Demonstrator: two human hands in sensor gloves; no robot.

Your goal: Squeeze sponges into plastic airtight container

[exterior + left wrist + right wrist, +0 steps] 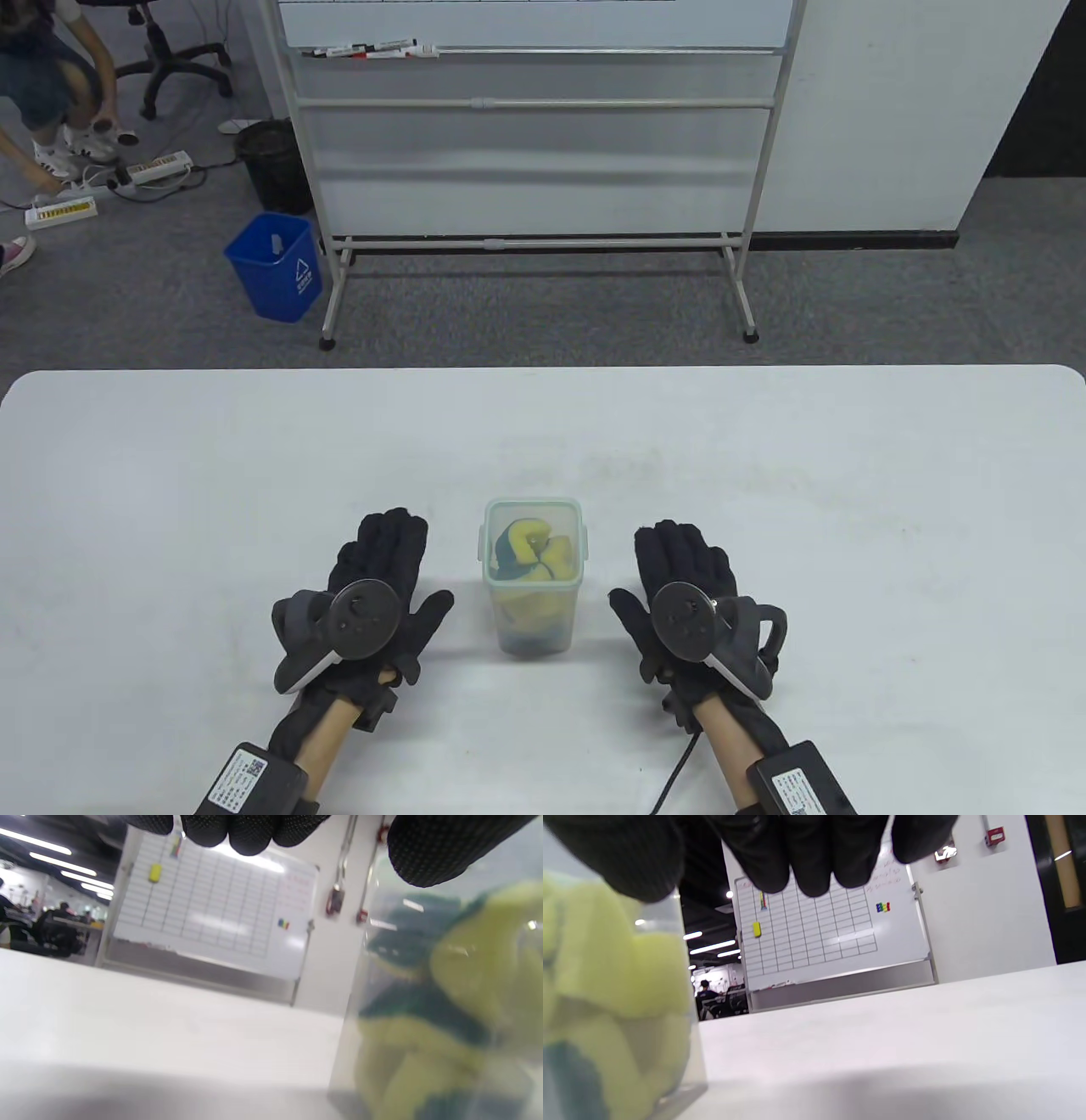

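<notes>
A clear plastic container [533, 581] with a pale green rim stands upright on the white table [170, 475], between my two hands. Yellow and dark green sponges [530, 552] are crammed inside it. My left hand [382, 586] lies flat, palm down, to its left and holds nothing. My right hand [687, 594] lies flat to its right and holds nothing. Neither hand touches the container. The sponges show through the container wall in the left wrist view [458, 993] and in the right wrist view [606, 993].
Beyond the table's far edge stand a whiteboard on a wheeled frame [534, 170], a blue bin [276, 265] and a black bin [273, 165]. No lid is in view.
</notes>
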